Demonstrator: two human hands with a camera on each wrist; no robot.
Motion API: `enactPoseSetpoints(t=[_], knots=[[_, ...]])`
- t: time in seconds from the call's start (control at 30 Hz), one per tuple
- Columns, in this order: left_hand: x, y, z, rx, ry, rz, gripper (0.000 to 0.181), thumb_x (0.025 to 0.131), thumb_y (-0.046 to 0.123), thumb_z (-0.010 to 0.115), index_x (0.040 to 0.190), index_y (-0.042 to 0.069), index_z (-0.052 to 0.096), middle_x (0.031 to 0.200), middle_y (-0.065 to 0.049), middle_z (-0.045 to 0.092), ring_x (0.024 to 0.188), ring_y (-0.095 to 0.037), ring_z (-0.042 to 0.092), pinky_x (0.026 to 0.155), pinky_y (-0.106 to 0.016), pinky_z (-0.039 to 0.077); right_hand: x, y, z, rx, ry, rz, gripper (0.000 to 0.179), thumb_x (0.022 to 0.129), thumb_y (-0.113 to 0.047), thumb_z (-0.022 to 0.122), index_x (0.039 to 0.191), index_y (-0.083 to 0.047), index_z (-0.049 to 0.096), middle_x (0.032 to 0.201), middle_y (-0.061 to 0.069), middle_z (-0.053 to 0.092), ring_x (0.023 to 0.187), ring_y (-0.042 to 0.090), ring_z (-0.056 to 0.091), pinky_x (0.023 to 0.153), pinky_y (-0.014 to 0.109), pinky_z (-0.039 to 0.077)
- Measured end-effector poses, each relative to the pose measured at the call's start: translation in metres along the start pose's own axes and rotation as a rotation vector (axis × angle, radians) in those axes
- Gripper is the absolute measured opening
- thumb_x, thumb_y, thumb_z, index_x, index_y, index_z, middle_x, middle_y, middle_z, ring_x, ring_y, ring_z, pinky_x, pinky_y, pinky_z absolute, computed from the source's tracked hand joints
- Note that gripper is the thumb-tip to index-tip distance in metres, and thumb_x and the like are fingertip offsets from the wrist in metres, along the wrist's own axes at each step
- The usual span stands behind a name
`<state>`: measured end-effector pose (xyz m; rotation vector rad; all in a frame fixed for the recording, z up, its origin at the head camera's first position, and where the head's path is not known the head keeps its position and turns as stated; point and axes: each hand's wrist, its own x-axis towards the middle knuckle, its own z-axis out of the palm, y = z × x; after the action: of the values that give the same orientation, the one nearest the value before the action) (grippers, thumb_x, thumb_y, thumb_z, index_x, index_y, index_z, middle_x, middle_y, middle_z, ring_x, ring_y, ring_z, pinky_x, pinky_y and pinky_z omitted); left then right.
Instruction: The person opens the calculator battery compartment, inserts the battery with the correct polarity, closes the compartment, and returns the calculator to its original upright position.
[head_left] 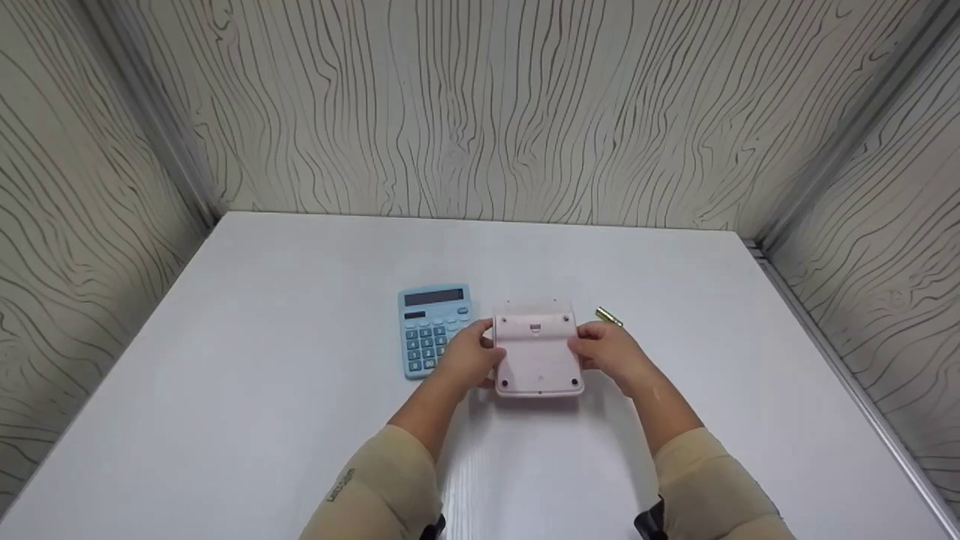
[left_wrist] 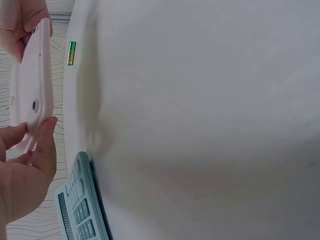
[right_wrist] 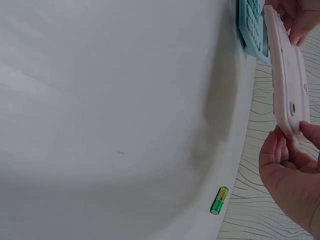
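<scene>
A pale pink calculator (head_left: 536, 364) is held up off the white table with its back toward the head camera; a battery cover with a small latch and dark round feet show on it. My left hand (head_left: 471, 356) grips its left edge, thumb on the back and fingers beneath. On the opposite edge my right hand (head_left: 611, 352) pinches it the same way, as the right wrist view also shows. Just beyond the right hand lies a green and gold battery (right_wrist: 219, 200). Beside the left hand a blue calculator (head_left: 427, 330) lies face up, partly covered by that hand.
The white table (head_left: 262, 337) has a patterned panel (head_left: 465, 112) along its back edge and more panels at both sides. Metal posts (head_left: 150, 120) stand at the corners.
</scene>
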<state>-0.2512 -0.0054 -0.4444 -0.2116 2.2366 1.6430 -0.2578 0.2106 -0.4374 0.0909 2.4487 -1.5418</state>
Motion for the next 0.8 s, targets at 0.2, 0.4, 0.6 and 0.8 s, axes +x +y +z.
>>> enactPoseSetpoints(t=[0.2, 0.4, 0.6, 0.8], knots=[[-0.001, -0.005, 0.005, 0.074, -0.039, -0.001, 0.057, 0.087, 0.01, 0.06, 0.139, 0.015, 0.037, 0.099, -0.006, 0.055, 0.08, -0.016, 0.059, 0.062, -0.027, 0.054, 0.0, 0.009, -0.001, -0.092, -0.034, 0.09, 0.03, 0.089, -0.014, 0.057, 0.112, 0.005, 0.056, 0.096, 0.01, 0.061, 0.082, 0.017, 0.059, 0.076, 0.032, 0.052], [0.0, -0.009, 0.009, 0.105, -0.048, -0.017, 0.057, 0.084, 0.006, 0.062, 0.137, 0.012, 0.04, 0.091, -0.005, 0.056, 0.076, -0.016, 0.059, 0.064, -0.028, 0.053, 0.0, 0.017, -0.001, -0.145, -0.05, 0.135, 0.024, 0.087, -0.013, 0.06, 0.106, 0.002, 0.059, 0.094, 0.01, 0.062, 0.08, 0.016, 0.061, 0.076, 0.034, 0.052], [0.001, -0.014, 0.012, 0.195, -0.039, -0.047, 0.053, 0.081, 0.004, 0.065, 0.131, 0.009, 0.046, 0.097, -0.008, 0.059, 0.073, -0.015, 0.06, 0.062, -0.027, 0.052, 0.0, 0.024, 0.002, -0.209, -0.064, 0.18, 0.017, 0.082, -0.015, 0.067, 0.093, -0.002, 0.061, 0.084, 0.007, 0.063, 0.074, 0.016, 0.062, 0.068, 0.031, 0.053], [0.001, -0.018, 0.012, 0.272, -0.034, -0.069, 0.049, 0.079, 0.008, 0.068, 0.125, 0.008, 0.051, 0.1, -0.007, 0.059, 0.08, -0.016, 0.058, 0.068, -0.028, 0.051, -0.001, 0.026, 0.004, -0.232, -0.093, 0.216, 0.015, 0.081, -0.014, 0.067, 0.087, -0.004, 0.058, 0.08, 0.007, 0.063, 0.07, 0.018, 0.06, 0.064, 0.028, 0.052]])
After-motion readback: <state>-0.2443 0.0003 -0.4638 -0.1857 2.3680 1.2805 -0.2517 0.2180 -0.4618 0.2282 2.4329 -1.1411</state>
